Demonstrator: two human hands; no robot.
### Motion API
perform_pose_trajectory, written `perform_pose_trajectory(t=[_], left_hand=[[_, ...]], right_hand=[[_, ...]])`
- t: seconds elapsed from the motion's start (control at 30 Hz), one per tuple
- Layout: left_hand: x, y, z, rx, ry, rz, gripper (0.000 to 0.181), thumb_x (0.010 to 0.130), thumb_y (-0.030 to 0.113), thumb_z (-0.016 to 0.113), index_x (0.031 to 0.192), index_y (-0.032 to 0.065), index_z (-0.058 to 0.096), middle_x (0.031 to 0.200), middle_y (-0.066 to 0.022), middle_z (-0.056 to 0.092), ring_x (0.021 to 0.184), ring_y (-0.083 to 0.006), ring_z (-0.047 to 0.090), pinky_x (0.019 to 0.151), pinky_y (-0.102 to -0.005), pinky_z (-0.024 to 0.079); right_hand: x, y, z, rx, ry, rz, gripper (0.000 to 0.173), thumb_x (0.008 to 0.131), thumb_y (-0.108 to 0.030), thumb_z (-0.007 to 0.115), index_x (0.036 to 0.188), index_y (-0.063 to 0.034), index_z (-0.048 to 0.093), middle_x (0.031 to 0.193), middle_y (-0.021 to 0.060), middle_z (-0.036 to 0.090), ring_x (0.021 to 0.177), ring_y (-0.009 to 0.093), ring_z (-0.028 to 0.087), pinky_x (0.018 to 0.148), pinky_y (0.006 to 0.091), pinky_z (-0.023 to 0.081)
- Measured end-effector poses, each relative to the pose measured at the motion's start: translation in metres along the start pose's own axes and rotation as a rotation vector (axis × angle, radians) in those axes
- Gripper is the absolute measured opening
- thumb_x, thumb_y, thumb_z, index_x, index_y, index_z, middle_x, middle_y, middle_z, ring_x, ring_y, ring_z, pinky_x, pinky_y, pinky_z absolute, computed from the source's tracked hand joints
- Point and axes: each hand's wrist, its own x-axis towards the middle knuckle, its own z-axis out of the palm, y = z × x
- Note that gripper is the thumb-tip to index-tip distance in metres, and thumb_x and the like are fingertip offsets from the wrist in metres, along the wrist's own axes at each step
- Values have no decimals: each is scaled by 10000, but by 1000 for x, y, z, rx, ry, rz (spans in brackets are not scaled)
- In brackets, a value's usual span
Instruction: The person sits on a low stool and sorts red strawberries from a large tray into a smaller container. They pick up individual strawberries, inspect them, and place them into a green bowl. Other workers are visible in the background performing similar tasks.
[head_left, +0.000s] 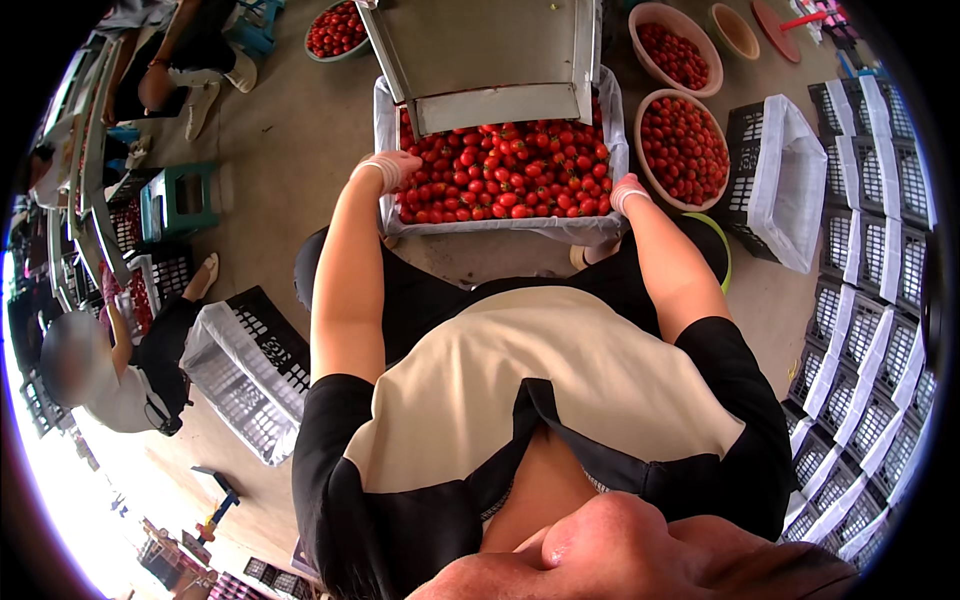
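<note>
A crate with a pale liner (495, 229) stands before me, filled with small red cherry tomatoes (510, 180). My left hand (397, 166), in a pinkish glove with a banded cuff, grips its left rim with the fingers inside, by the tomatoes. On the opposite side, my right hand (628, 190), gloved alike, holds the right rim near the front corner; its fingers are partly hidden. The lip of a metal chute (499, 107) reaches over the far part of the crate and hides some of the tomatoes.
Tubs of tomatoes (636, 154) stand close on the right, beside a lined crate (796, 187) and stacked black crates (862, 247). At left are another lined crate (244, 382), a green stool (184, 199) and a seated person (131, 390). Another person (169, 67) sits farther off.
</note>
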Motion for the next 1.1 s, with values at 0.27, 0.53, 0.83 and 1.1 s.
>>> perform_pose_trajectory(t=[0.27,0.53,0.83,1.1], left_hand=[[-36,3,-35,-907,249,482,302,902,248,615,1171,109,628,945,-27,664,738,-123,597,666,-272,501],[-44,5,-34,-1071,392,305,417,873,271,650,1252,116,571,1054,-61,649,833,-156,607,722,-303,500],[-130,5,0,-230,378,617,386,876,261,628,1195,45,606,955,-104,681,863,-139,628,820,-267,484],[-97,20,25,455,81,279,488,872,433,488,1269,158,562,1253,-127,585,1169,-303,540,994,-394,414]], right_hand=[[54,-6,31,-433,-33,-84,353,900,-180,465,1238,-81,497,1285,74,546,1162,258,548,925,390,423],[41,-22,29,-126,-37,-88,398,879,-151,495,1245,-17,414,1306,183,519,1190,325,535,968,435,432],[100,2,62,-818,-41,-206,315,883,-203,507,1179,-116,572,1185,34,600,1055,233,589,812,399,435],[171,16,101,-862,80,-207,297,884,-195,530,1145,-136,660,1114,-31,649,989,207,628,735,386,446]])
